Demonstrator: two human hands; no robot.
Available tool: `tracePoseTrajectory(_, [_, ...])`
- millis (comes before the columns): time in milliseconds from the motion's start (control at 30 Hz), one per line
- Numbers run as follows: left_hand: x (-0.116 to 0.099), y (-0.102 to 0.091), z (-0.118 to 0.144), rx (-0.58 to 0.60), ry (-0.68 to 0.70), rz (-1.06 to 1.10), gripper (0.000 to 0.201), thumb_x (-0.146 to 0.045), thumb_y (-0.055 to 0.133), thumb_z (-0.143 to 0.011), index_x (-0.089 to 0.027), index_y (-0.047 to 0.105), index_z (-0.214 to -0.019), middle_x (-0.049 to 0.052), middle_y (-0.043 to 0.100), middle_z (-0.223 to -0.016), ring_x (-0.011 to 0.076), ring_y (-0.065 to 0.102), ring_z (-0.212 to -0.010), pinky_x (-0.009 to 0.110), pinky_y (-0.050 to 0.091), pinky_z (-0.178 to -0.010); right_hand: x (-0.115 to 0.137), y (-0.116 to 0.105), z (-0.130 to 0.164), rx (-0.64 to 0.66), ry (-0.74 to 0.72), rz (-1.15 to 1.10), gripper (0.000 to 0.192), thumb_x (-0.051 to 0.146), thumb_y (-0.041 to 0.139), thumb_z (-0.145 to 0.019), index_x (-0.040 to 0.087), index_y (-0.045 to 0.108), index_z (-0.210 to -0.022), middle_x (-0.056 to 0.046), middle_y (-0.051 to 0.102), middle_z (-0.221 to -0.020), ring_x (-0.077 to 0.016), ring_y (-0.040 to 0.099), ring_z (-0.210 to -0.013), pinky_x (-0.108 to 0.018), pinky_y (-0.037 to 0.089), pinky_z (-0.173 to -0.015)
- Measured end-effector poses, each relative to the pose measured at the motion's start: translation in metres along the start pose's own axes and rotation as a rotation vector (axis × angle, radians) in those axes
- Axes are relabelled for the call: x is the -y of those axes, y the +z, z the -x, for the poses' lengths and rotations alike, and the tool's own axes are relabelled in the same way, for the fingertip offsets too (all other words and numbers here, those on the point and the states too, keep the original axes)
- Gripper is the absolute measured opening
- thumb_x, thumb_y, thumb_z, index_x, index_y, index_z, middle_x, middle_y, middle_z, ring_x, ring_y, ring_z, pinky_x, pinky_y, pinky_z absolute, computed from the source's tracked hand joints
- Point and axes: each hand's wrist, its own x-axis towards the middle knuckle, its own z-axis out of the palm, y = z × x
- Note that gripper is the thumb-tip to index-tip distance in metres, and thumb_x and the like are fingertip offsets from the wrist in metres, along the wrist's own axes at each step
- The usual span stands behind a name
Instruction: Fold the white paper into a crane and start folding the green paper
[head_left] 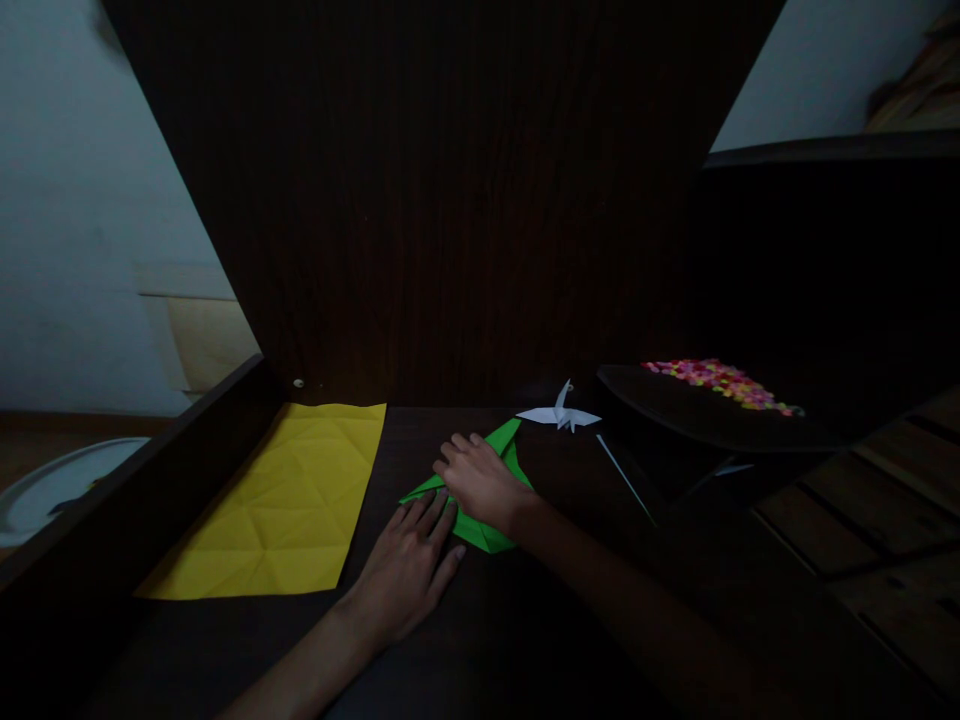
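A sheet of green origami paper (484,532), partly folded with pointed corners, lies on the dark wooden surface (547,620). My left hand (409,565) rests flat at its lower left edge, fingers stretched out and thumb apart. Over the paper's middle is my right hand (476,478), its fingers curled down onto a fold near the left fingertips. The hand hides much of the green sheet. Just beyond it sits a white paper crane (561,414). To the left lies a yellow sheet (281,500) with many crease lines.
A dark upright panel (450,200) rises behind the surface, and a low side board (135,480) borders the left. At right, a dark curved piece (675,410) bears a pink and yellow decoration (724,383). A thin white strip (625,477) lies near it.
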Motion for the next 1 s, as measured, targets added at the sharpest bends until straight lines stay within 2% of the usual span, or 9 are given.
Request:
tracePoseTrajectory(167, [-0.003, -0.004, -0.002, 0.000, 0.000, 0.018, 0.041, -0.034, 0.046, -0.095, -0.015, 0.055, -0.129, 0.015, 0.058, -0.134, 0.0336, 0.055, -0.118, 0.051, 0.045, -0.096, 0.005, -0.002, 0.006, -0.007, 0.017, -0.009, 0.013, 0.019, 0.057, -0.087, 0.013, 0.066, -0.095, -0.014, 0.063, -0.100, -0.0292, 0.053, -0.102, -0.042, 0.042, -0.086])
tracePoseTrajectory(367, [-0.006, -0.005, -0.001, 0.020, -0.011, 0.050, 0.032, -0.029, 0.049, -0.093, -0.016, 0.061, -0.120, 0.014, 0.063, -0.124, 0.0328, 0.057, -0.115, 0.052, 0.044, -0.097, 0.011, -0.007, 0.013, 0.043, 0.028, -0.028, 0.019, 0.026, 0.053, -0.091, 0.012, 0.066, -0.095, -0.014, 0.064, -0.099, -0.0293, 0.053, -0.103, -0.043, 0.043, -0.086])
tracePoseTrajectory(533, [-0.004, -0.005, 0.000, -0.042, 0.035, 0.095, 0.027, -0.024, 0.051, -0.090, -0.017, 0.063, -0.113, 0.014, 0.065, -0.116, 0.0307, 0.061, -0.108, 0.051, 0.048, -0.096, 0.014, -0.004, 0.017, 0.087, 0.055, -0.075, 0.022, 0.029, 0.054, -0.091, 0.012, 0.067, -0.097, -0.015, 0.065, -0.101, -0.0286, 0.056, -0.101, -0.041, 0.047, -0.083])
tracePoseTrajectory(600, [-0.003, -0.005, 0.001, -0.062, 0.061, 0.132, 0.024, -0.021, 0.050, -0.090, -0.017, 0.065, -0.108, 0.013, 0.067, -0.110, 0.0287, 0.063, -0.103, 0.047, 0.052, -0.092, 0.015, -0.002, 0.020, 0.102, 0.073, -0.097, 0.023, 0.031, 0.054, -0.091, 0.012, 0.067, -0.098, -0.015, 0.067, -0.102, -0.0284, 0.058, -0.100, -0.041, 0.048, -0.082])
tracePoseTrajectory(700, [-0.002, -0.006, 0.003, -0.071, 0.105, 0.145, 0.022, -0.018, 0.046, -0.089, -0.016, 0.067, -0.096, 0.011, 0.069, -0.093, 0.0253, 0.067, -0.086, 0.039, 0.057, -0.074, 0.015, 0.005, 0.026, 0.127, 0.080, -0.144, 0.030, 0.037, 0.054, -0.091, 0.013, 0.066, -0.104, -0.014, 0.068, -0.107, -0.0290, 0.061, -0.100, -0.042, 0.051, -0.079])
tracePoseTrajectory(767, [-0.001, -0.008, 0.005, -0.116, 0.139, 0.120, 0.022, -0.017, 0.045, -0.088, -0.016, 0.067, -0.084, 0.009, 0.068, -0.078, 0.0222, 0.066, -0.069, 0.035, 0.055, -0.060, 0.016, 0.011, 0.031, 0.122, 0.075, -0.184, 0.037, 0.042, 0.053, -0.091, 0.013, 0.066, -0.110, -0.015, 0.066, -0.116, -0.0301, 0.061, -0.103, -0.043, 0.052, -0.079])
tracePoseTrajectory(833, [0.000, -0.010, 0.008, -0.219, 0.169, 0.106, 0.024, -0.017, 0.045, -0.087, -0.017, 0.064, -0.071, 0.006, 0.063, -0.063, 0.0192, 0.061, -0.055, 0.031, 0.050, -0.051, 0.017, 0.017, 0.038, 0.092, 0.074, -0.216, 0.044, 0.045, 0.052, -0.091, 0.012, 0.064, -0.118, -0.016, 0.062, -0.126, -0.0311, 0.060, -0.109, -0.044, 0.052, -0.084])
tracePoseTrajectory(933, [0.003, -0.013, 0.010, -0.374, 0.177, 0.131, 0.028, -0.019, 0.047, -0.086, -0.019, 0.057, -0.059, 0.003, 0.055, -0.052, 0.0159, 0.053, -0.046, 0.028, 0.042, -0.046, 0.019, 0.027, 0.047, 0.057, 0.063, -0.237, 0.055, 0.044, 0.054, -0.091, 0.007, 0.056, -0.130, -0.019, 0.054, -0.137, -0.0333, 0.053, -0.122, -0.046, 0.048, -0.095])
tracePoseTrajectory(1000, [0.005, -0.015, 0.008, -0.418, 0.156, 0.148, 0.029, -0.018, 0.047, -0.087, -0.019, 0.055, -0.059, 0.003, 0.054, -0.052, 0.0154, 0.052, -0.046, 0.028, 0.042, -0.046, 0.021, 0.033, 0.052, 0.041, 0.061, -0.263, 0.060, 0.045, 0.055, -0.090, 0.004, 0.052, -0.134, -0.020, 0.050, -0.141, -0.0343, 0.048, -0.128, -0.047, 0.044, -0.101])
